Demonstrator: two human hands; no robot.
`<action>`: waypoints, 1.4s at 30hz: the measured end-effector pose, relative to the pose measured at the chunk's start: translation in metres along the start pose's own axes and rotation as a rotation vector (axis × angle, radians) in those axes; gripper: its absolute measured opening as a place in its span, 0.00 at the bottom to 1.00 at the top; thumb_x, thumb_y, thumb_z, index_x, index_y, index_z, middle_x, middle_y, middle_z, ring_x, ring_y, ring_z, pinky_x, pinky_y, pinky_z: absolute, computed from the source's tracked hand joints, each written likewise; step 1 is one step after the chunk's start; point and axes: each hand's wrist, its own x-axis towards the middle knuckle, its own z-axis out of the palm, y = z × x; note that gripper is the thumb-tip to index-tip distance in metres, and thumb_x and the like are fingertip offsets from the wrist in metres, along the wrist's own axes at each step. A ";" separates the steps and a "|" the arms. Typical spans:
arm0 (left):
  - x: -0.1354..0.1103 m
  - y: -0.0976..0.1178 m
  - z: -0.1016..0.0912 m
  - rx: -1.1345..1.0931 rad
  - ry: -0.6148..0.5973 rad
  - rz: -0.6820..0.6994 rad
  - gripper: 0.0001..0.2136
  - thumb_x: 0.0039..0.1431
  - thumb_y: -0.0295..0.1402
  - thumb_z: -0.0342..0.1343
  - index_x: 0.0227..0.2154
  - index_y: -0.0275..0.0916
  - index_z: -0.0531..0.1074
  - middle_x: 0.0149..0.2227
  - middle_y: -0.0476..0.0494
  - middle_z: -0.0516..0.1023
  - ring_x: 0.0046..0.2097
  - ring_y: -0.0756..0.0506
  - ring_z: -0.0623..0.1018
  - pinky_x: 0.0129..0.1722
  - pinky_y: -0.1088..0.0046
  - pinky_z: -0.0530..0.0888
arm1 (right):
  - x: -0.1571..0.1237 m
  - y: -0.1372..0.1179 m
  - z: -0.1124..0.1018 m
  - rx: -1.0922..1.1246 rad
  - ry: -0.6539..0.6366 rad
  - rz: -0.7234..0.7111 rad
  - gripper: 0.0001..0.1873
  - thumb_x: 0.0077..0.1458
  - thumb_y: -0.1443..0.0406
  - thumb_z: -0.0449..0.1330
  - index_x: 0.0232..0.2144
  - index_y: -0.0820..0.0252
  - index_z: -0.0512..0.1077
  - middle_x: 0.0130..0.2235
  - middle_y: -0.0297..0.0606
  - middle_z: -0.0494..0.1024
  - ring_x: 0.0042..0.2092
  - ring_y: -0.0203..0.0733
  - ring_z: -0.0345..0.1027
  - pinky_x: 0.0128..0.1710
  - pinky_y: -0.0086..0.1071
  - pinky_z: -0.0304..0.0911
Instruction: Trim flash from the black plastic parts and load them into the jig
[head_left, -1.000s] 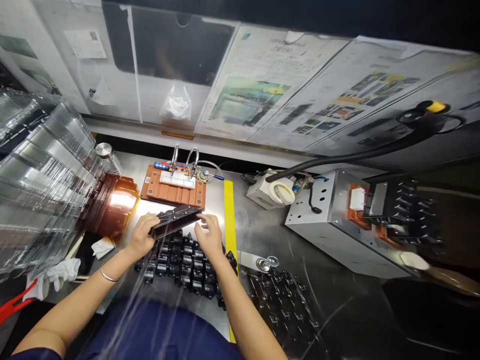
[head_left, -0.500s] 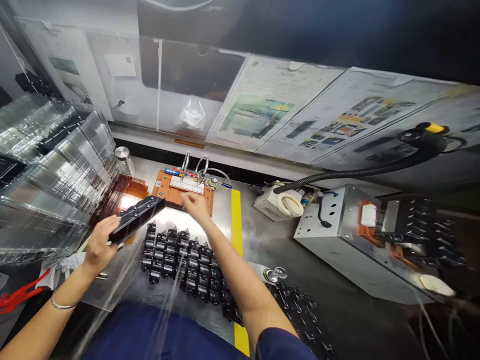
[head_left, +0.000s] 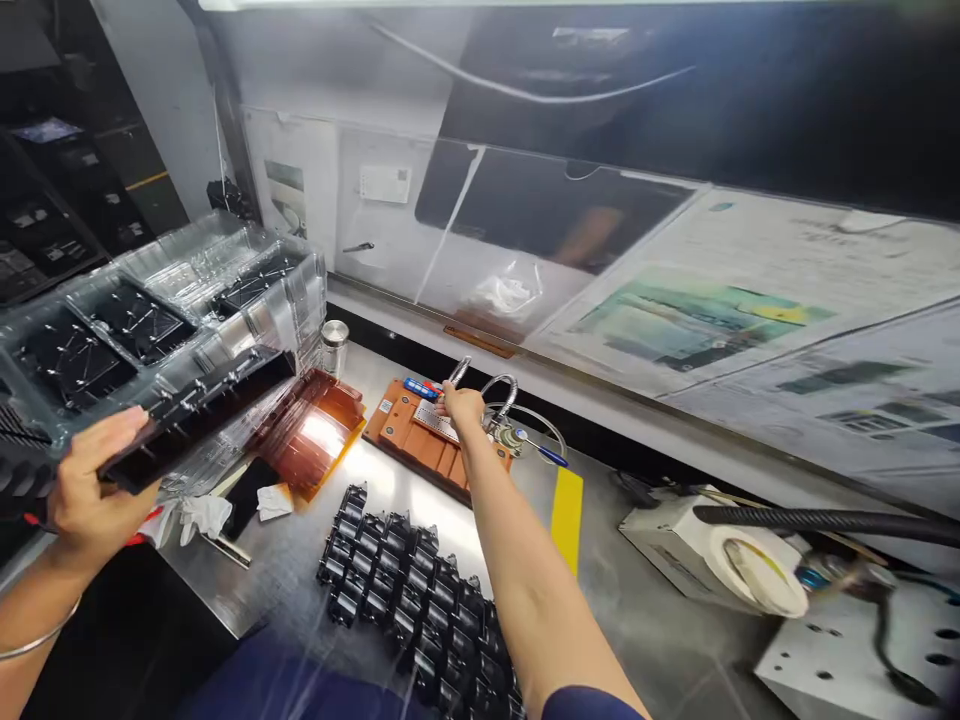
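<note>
1. Blk part (head_left: 206, 418): long, dark, a bit shiny, w/ small bright bits along its top edge. It's in the air, tilted; one end is in the L fingers, the other end pokes up & away to their right.
2. L hand (head_left: 99, 505): fingers & thumb pinch tight on the near end of the blk part.
3. R hand (head_left: 463, 405): fingers curl by a bendy metal tube (head_left: 512, 385). Can't tell if they're pressed tog. or hold smth.
4. Under R fingers: orange-brown block (head_left: 401, 440), flat w/ grooves & round holes. Pale dotted strip (head_left: 431, 418) is on it; R hand hides some. Blue thing (head_left: 421, 388) is just left of R fingers.
5. Past L fingers: stack of clear plastic trays (head_left: 169, 275), thin & shiny, w/ blk pcs in the top one. Blk part blocks some of the stack's front.
6. Btwn the hands: see-thru brown roll (head_left: 319, 440), glossy & curved; glass jar (head_left: 335, 350) w/ metal lid behind it.
7. Nearer than R fingers: rows of bumpy blk pcs (head_left: 405, 580) on the smooth metal table (head_left: 292, 575). R arm covers some.
8. Right of L fingers: soft, crumpled white glove (head_left: 204, 515).
</note>
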 end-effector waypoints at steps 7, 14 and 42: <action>0.140 -0.057 0.043 0.448 -0.157 -0.071 0.35 0.44 0.54 0.60 0.48 0.30 0.67 0.49 0.39 0.72 0.51 0.40 0.74 0.50 0.53 0.71 | 0.001 -0.001 0.013 0.062 0.048 -0.021 0.21 0.61 0.57 0.50 0.34 0.70 0.73 0.32 0.54 0.80 0.29 0.44 0.77 0.29 0.30 0.69; 0.192 -0.148 0.115 0.628 -0.500 -0.261 0.52 0.35 0.67 0.51 0.47 0.16 0.61 0.45 0.31 0.72 0.51 0.34 0.71 0.44 0.42 0.69 | 0.007 0.005 0.010 0.016 -0.012 -0.049 0.17 0.60 0.58 0.53 0.29 0.66 0.72 0.28 0.47 0.80 0.26 0.38 0.75 0.26 0.25 0.66; -0.125 -0.020 0.144 0.087 -0.779 -0.598 0.25 0.59 0.45 0.44 0.49 0.30 0.69 0.52 0.28 0.73 0.54 0.36 0.71 0.54 0.58 0.67 | -0.222 0.062 0.158 -0.470 -0.436 -0.947 0.21 0.59 0.66 0.53 0.55 0.61 0.66 0.60 0.50 0.63 0.64 0.50 0.51 0.61 0.52 0.47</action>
